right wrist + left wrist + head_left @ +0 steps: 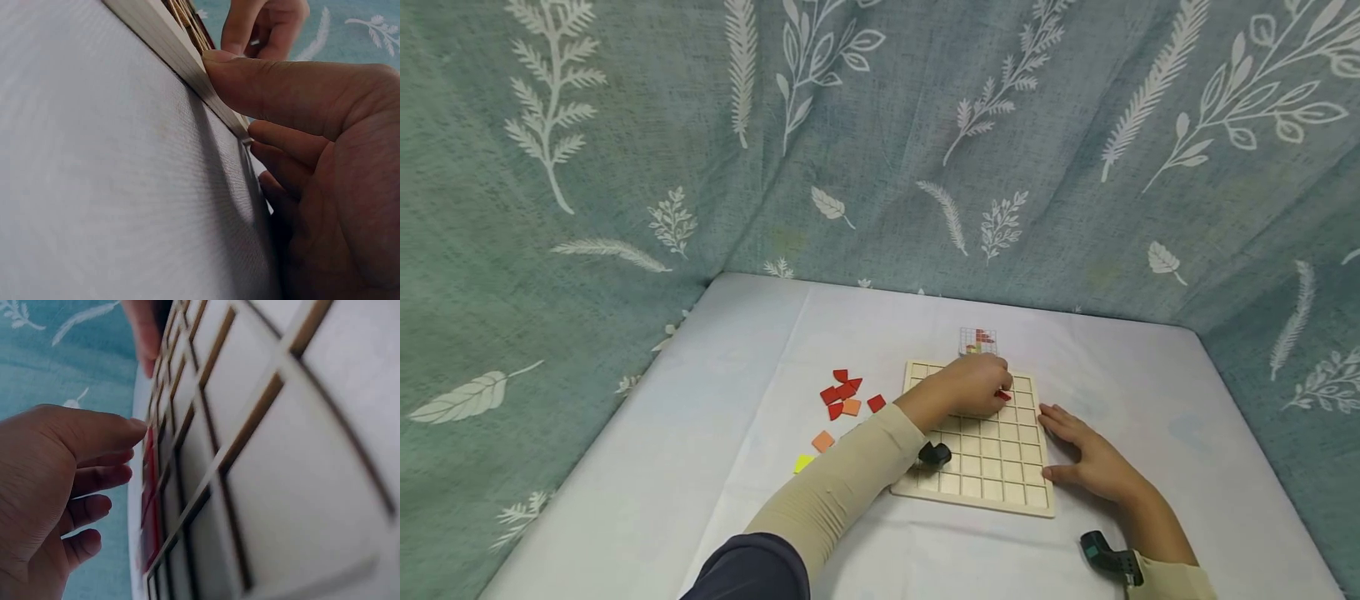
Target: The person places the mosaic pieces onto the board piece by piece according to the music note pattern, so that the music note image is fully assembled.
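Head view, gridded board [992, 468] under left hand [974, 385], touching right hand [1096, 463]

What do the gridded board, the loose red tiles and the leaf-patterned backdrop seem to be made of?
Gridded board: probably wood, matte; pale tan, with fine lines along its edge.
Loose red tiles: painted wood or plastic, finish unclear at this size; even colour.
Leaf-patterned backdrop: likely woven fabric, matte; soft folds.

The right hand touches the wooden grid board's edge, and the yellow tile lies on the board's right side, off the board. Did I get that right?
One bit's wrong: the yellow tile lies on the left side, off the wooden grid board, as the head view shows.
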Available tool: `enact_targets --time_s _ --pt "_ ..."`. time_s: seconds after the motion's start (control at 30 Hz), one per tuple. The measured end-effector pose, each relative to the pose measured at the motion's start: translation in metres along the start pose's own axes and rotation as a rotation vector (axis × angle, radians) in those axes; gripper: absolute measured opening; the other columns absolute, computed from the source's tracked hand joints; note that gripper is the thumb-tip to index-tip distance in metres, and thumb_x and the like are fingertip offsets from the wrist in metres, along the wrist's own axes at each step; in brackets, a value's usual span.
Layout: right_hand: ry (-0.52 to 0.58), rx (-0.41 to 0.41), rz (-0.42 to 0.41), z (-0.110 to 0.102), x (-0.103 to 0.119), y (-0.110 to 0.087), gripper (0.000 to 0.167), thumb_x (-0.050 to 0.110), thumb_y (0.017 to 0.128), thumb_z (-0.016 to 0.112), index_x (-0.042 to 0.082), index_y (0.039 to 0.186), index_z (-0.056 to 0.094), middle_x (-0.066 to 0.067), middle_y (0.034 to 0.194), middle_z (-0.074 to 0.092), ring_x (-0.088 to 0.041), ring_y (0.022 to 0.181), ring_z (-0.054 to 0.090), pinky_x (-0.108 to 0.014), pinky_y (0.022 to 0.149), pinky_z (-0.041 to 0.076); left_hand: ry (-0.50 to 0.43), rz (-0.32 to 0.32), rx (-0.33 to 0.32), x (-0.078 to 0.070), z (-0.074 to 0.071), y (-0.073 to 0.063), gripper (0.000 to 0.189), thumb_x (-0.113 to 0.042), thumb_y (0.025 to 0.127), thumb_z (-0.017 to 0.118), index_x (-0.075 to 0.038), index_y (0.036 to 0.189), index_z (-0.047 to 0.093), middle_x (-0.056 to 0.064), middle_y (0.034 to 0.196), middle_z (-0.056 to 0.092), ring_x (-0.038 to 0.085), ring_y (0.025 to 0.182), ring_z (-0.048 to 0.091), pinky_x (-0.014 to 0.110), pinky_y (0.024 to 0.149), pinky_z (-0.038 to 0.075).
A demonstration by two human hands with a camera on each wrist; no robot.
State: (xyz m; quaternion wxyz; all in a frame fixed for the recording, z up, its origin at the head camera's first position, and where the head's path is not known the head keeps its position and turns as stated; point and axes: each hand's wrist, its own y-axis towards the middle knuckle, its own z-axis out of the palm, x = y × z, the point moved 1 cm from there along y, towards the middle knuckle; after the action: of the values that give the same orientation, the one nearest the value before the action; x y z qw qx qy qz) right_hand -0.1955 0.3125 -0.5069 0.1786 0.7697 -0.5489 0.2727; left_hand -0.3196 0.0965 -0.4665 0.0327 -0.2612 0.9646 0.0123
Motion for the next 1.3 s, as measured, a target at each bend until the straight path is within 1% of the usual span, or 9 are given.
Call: enact_targets --time_s 0.13,0.27,0.37,0.5,0.67,0.77,0.87,1.07,1.3 --pt "-0.003 0.000 0.008 0.000 0.001 0.000 0.091 0.039 0.074 0.082 0.005 0.148 0.040 -0.009 0.157 0.027 -0.038 0.144 0.016 -0.066 0.105 0.016 0.015 -0.015 -0.011 0.008 -0.009 -0.010 0.012 -0.030 0.090 0.067 -0.020 0.094 0.070 -0.008 0.087 0.055 0.008 0.073 0.049 0.024 0.066 0.041" --pt "-0.002 -0.002 0.012 0.000 0.002 0.000 0.091 0.038 0.073 0.082 0.004 0.147 0.041 -0.010 0.157 0.028 -0.038 0.144 0.016 -0.066 0.105 0.016 0.013 -0.041 -0.011 0.018 -0.015 -0.024 0.009 -0.028 0.089 0.067 -0.019 0.092 0.067 -0.007 0.085 0.054 0.010 0.073 0.047 0.028 0.065 0.040" --pt "-0.017 -0.005 0.016 0.000 0.001 0.000 0.092 0.038 0.072 0.082 0.004 0.147 0.041 -0.010 0.157 0.028 -0.038 0.144 0.016 -0.066 0.105 0.016 -0.009 -0.076 -0.017 0.028 -0.018 -0.037 0.016 -0.025 0.089 0.068 -0.017 0.103 0.071 -0.006 0.095 0.060 0.011 0.085 0.055 0.028 0.075 0.045" --pt "-0.014 -0.003 0.023 0.001 0.000 0.000 0.093 0.037 0.072 0.083 0.003 0.147 0.041 -0.010 0.157 0.028 -0.038 0.144 0.016 -0.066 0.105 0.016 -0.029 -0.128 -0.008 0.042 -0.023 -0.057 0.026 -0.026 0.090 0.067 -0.015 0.114 0.071 -0.003 0.108 0.064 0.015 0.101 0.059 0.031 0.087 0.047" --pt "0.013 0.005 0.021 0.002 0.002 0.000 0.092 0.037 0.072 0.083 0.002 0.147 0.041 -0.010 0.157 0.028 -0.038 0.144 0.016 -0.066 0.105 0.015 -0.037 -0.198 -0.007 0.060 -0.023 -0.082 0.024 -0.024 0.090 0.066 -0.015 0.112 0.071 -0.003 0.104 0.064 0.015 0.098 0.060 0.031 0.086 0.048" --pt "0.006 0.003 0.025 0.002 0.003 0.000 0.093 0.037 0.072 0.082 0.002 0.147 0.041 -0.011 0.157 0.027 -0.038 0.144 0.016 -0.066 0.106 0.015 -0.041 -0.231 -0.015 0.068 -0.020 -0.094 0.023 -0.022 0.089 0.065 -0.016 0.111 0.072 -0.003 0.104 0.063 0.015 0.098 0.060 0.031 0.085 0.048" --pt "-0.001 0.004 0.035 0.002 0.003 -0.001 0.093 0.037 0.072 0.083 0.002 0.147 0.040 -0.011 0.157 0.027 -0.038 0.144 0.015 -0.066 0.106 0.015 -0.045 -0.246 -0.023 0.072 -0.019 -0.103 0.024 -0.019 0.088 0.065 -0.015 0.110 0.072 -0.002 0.104 0.064 0.016 0.097 0.059 0.032 0.085 0.048" --pt "0.009 0.006 0.027 0.001 0.003 -0.002 0.094 0.039 0.072 0.082 0.002 0.147 0.040 -0.011 0.157 0.026 -0.040 0.144 0.015 -0.067 0.105 0.014 -0.045 -0.279 -0.015 0.078 -0.020 -0.121 0.023 -0.021 0.090 0.065 -0.016 0.112 0.071 -0.003 0.105 0.063 0.015 0.097 0.058 0.032 0.084 0.048" --pt "0.012 0.004 0.002 0.001 0.003 -0.001 0.092 0.038 0.073 0.082 0.002 0.147 0.040 -0.013 0.157 0.025 -0.040 0.143 0.016 -0.067 0.104 0.015 -0.070 -0.351 -0.021 0.091 -0.017 -0.147 0.024 -0.019 0.089 0.063 -0.017 0.110 0.072 -0.004 0.103 0.062 0.014 0.096 0.058 0.032 0.084 0.048"
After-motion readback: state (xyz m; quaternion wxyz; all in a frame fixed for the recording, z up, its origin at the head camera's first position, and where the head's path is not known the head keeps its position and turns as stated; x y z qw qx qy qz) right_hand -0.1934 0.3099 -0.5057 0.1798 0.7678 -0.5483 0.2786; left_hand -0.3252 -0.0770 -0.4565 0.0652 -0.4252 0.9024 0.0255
